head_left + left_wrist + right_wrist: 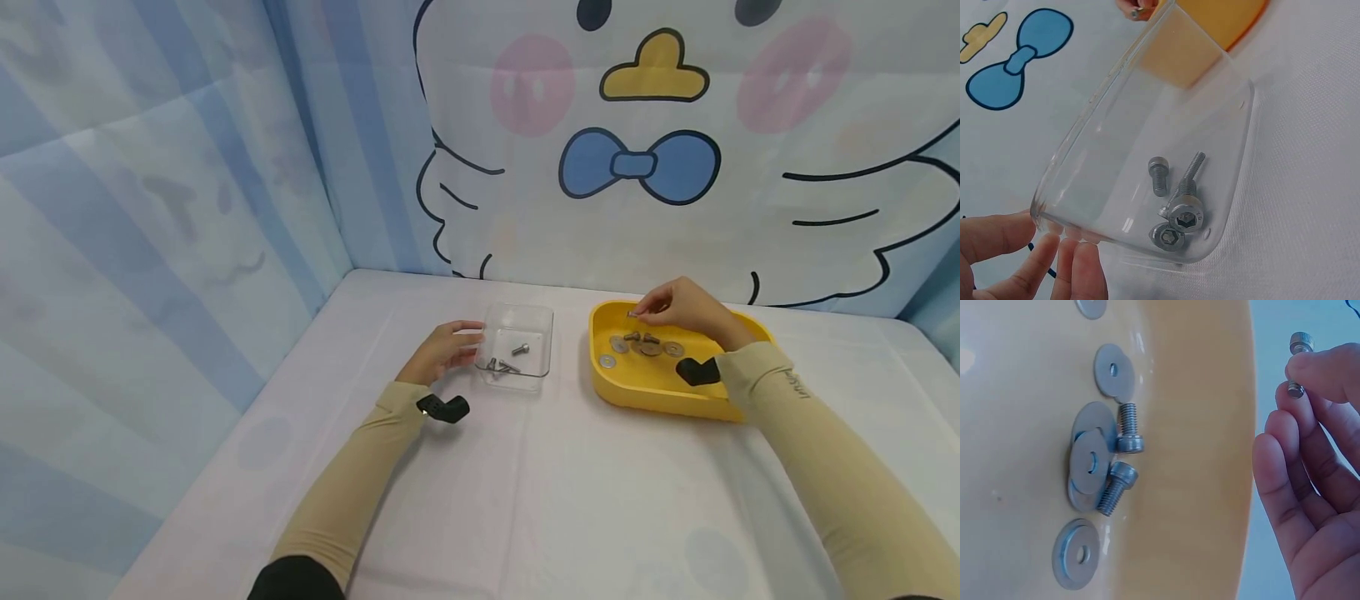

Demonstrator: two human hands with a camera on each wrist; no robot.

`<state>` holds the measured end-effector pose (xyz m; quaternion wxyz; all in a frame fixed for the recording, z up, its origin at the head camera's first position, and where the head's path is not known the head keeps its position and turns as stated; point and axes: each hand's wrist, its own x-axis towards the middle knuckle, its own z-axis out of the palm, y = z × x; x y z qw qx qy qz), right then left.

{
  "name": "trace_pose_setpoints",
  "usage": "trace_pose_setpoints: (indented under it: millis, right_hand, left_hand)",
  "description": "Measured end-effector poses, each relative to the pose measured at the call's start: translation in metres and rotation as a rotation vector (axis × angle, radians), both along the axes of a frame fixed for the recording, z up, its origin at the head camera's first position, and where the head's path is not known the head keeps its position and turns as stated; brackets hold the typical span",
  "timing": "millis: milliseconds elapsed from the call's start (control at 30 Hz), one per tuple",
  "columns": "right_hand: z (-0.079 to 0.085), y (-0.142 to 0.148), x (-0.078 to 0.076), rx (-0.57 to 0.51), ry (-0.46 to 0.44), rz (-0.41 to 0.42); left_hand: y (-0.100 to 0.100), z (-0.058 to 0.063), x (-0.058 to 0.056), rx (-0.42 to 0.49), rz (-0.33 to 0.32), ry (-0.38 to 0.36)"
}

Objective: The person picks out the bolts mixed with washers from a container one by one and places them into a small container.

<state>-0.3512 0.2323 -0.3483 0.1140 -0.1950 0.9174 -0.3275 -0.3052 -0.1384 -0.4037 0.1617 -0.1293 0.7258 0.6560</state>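
- Screw [632, 314] is pinched by right hand [681, 310], right of centre in head view, near upper edge of yellow tray [660, 399].
- Clear box [519, 320], at centre, is touched by left hand [447, 347], fingers extended.
- Washers [673, 349] are seen in tray.

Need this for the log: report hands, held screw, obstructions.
Right fingers pinch held screw by far rim of yellow tray. Left fingers touch clear box, screws inside. No obstruction seen between tray and box.
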Motion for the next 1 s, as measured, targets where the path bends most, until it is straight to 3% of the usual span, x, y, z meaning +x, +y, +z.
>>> trace_pose_setpoints:
  millis: [433,1000]
  right_hand:
    - [0.016,-0.001,0.009,-0.027,0.035,-0.04]
    - [0.019,-0.013,0.013,-0.083,0.051,-0.097]
  left_hand:
    - [0.0,0.001,0.0,0.008,-0.008,-0.001]
    - [0.0,0.002,0.002,0.005,-0.017,0.006]
